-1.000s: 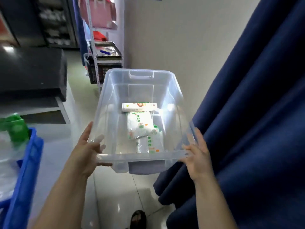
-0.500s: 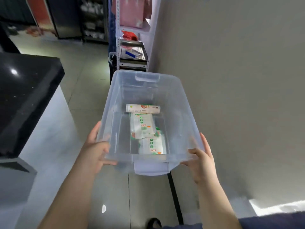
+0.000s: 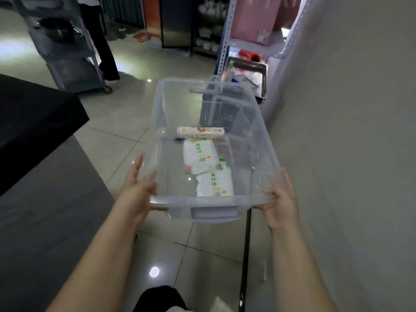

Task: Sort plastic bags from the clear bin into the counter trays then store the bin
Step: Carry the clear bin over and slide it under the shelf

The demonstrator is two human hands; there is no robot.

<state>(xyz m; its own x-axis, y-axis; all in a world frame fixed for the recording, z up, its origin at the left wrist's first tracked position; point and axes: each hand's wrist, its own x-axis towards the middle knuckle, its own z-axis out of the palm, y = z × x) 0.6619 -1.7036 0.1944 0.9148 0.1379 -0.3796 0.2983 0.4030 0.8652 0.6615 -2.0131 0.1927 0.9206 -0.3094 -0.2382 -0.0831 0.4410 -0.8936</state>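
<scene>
This looks like a shop. Slotted metal shelving [image 3: 221,41] holds pink gift bags [image 3: 254,16]. A dark counter [image 3: 33,113] edges the tiled floor [image 3: 126,136].

Counter [image 3: 33,122] left, wall [image 3: 349,109] right, bin [image 3: 258,140] between, packs [image 3: 199,158] inside, shelving [image 3: 225,41] behind.

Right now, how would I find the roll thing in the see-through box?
Find the clear bin carried by the left hand and right hand. On its floor lie white packs with green print. The roll sits just beyond them, toward the far end; it is the only tube shape, lying crosswise, cream with a brownish label.
</scene>
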